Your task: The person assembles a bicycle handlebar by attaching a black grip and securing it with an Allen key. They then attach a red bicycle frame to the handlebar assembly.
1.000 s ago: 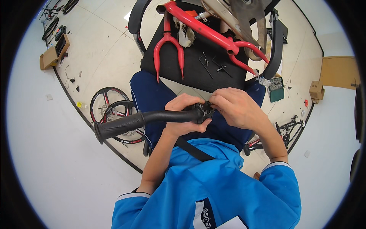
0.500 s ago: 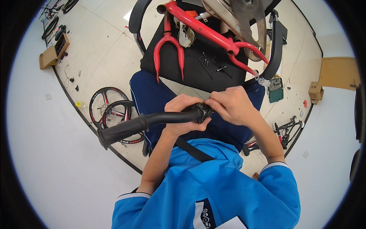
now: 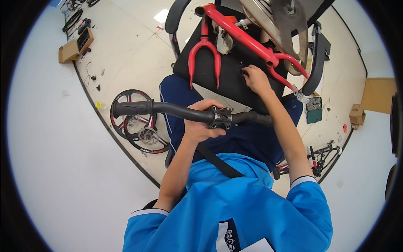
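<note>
Above my lap, my left hand (image 3: 200,126) is wrapped round the clamp area of a black bicycle handlebar (image 3: 178,111). The stem clamp (image 3: 220,117) with its bolts faces up beside the fingers. One end of the bar carries a ribbed black grip (image 3: 133,108) and points left; the other end reaches right, next to my right forearm. My right hand (image 3: 255,79) is down at the black chair seat (image 3: 231,90), its fingertips pinched together beside a thin black hex key (image 3: 241,67). What they pinch is hidden, as are the small bolts near there.
A red fork (image 3: 204,48) and red frame (image 3: 239,37) lie on the chair, with a crank part (image 3: 289,25) behind. Spoked wheels (image 3: 140,122) lean by the left wall. At right are a tool case (image 3: 314,110), a black bike frame (image 3: 323,156) and a cardboard box (image 3: 357,113).
My right hand has left the stem clamp and moved forward to the chair seat. The handlebar has turned so it lies more level, and its right end now shows.
</note>
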A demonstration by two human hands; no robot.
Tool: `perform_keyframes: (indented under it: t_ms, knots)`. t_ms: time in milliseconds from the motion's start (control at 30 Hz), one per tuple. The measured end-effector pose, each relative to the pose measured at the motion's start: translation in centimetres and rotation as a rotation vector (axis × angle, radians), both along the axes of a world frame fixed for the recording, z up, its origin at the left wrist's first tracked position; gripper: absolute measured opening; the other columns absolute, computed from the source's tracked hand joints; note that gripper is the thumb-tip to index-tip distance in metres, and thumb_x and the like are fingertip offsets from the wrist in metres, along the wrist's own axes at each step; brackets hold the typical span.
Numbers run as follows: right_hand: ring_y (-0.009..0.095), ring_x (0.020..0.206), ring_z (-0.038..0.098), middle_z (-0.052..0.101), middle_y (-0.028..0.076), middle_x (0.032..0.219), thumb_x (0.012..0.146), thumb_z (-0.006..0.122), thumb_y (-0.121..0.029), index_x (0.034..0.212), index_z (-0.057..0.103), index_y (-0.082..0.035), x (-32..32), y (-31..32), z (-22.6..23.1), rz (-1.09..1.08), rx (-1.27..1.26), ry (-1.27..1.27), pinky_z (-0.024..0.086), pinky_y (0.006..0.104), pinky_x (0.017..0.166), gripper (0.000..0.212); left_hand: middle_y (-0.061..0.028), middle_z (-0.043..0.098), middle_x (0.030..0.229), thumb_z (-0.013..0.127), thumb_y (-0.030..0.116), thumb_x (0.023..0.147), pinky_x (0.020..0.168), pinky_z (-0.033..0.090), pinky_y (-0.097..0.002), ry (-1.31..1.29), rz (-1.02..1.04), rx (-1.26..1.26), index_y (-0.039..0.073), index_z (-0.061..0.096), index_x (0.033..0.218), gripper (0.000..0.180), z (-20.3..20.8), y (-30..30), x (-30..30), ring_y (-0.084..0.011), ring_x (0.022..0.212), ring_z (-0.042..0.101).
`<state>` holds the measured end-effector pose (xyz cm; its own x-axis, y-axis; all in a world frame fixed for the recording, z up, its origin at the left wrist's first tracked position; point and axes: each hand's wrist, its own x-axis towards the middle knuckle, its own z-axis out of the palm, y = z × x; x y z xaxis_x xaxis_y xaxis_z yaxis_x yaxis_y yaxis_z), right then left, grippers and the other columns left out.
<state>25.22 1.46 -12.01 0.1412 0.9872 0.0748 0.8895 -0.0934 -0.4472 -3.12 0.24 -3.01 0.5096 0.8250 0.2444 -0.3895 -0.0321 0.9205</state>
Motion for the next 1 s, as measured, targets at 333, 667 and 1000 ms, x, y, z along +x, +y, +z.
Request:
perform_keyframes:
  t_ms: [333,667,1000]
  knots:
    - [0.037,0.099,0.064,0.065,0.018,0.098,0.084,0.066,-0.009,0.097,0.071,-0.001,2.5,2.0,-0.6,0.077,-0.088,-0.026,0.052,0.0458,0.086,0.016,-0.0123,0.068,0.084,0.097,0.049,0.051,0.064,0.052,-0.0298,-0.297,-0.257,0.094,-0.005,0.067,0.095,0.075,1.0,1.4,1.7,-0.0218,0.073,0.065]
    - [0.017,0.078,0.067,0.068,0.011,0.086,0.089,0.066,-0.005,0.102,0.064,-0.001,-1.2,-2.7,9.1,0.032,0.033,0.503,0.052,0.0288,0.070,0.014,-0.0121,0.069,0.086,0.098,0.052,0.045,0.067,0.053,-0.0283,-0.236,-0.358,-0.101,-0.004,0.068,0.097,0.082,-0.9,1.0,0.8,-0.0193,0.077,0.068]
    - [0.017,0.070,0.069,0.071,0.007,0.081,0.072,0.080,0.000,0.083,0.071,-0.001,-5.2,-6.5,21.0,0.454,0.123,0.732,0.053,0.0256,0.064,0.015,-0.0055,0.068,0.080,0.103,0.028,0.038,0.063,0.050,-0.0258,0.010,-0.333,-0.070,-0.002,0.069,0.094,0.072,0.6,0.9,1.7,-0.0134,0.073,0.065]
